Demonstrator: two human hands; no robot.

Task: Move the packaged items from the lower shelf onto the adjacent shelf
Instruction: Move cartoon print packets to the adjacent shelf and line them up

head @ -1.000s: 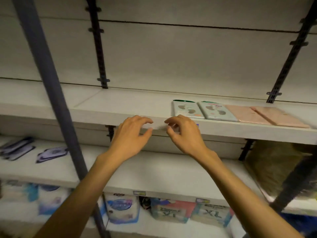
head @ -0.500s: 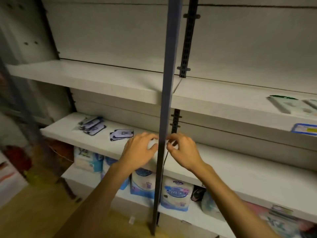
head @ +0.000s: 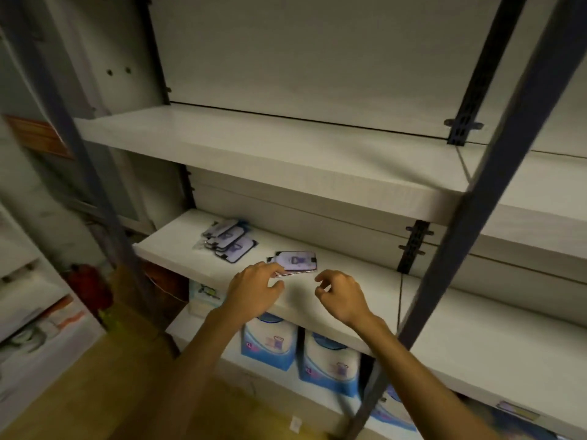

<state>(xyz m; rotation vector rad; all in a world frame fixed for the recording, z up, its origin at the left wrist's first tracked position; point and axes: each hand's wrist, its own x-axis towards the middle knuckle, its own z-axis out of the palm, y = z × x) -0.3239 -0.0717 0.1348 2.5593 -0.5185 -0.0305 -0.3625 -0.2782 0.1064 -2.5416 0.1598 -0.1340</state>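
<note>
On the white lower shelf (head: 317, 300) lie flat purple-and-white packaged items. A small stack of packets (head: 297, 262) lies just beyond my hands, and a fanned pile of packets (head: 227, 239) sits further left. My left hand (head: 254, 290) reaches over the shelf with its fingertips at the near edge of the small stack; whether it grips is unclear. My right hand (head: 341, 296) hovers to the right of that stack, fingers curled and apart, holding nothing.
A wide white shelf (head: 286, 160) runs above the lower one. Dark metal uprights (head: 457, 249) cross the view in front on the right and on the left. Blue-and-white bags (head: 270, 341) stand on the shelf below. A wooden floor shows at bottom left.
The view has swung left and down from the upper shelf with its flat packets. Both hands moved from that shelf's edge down to the small stack on the lower shelf.
</note>
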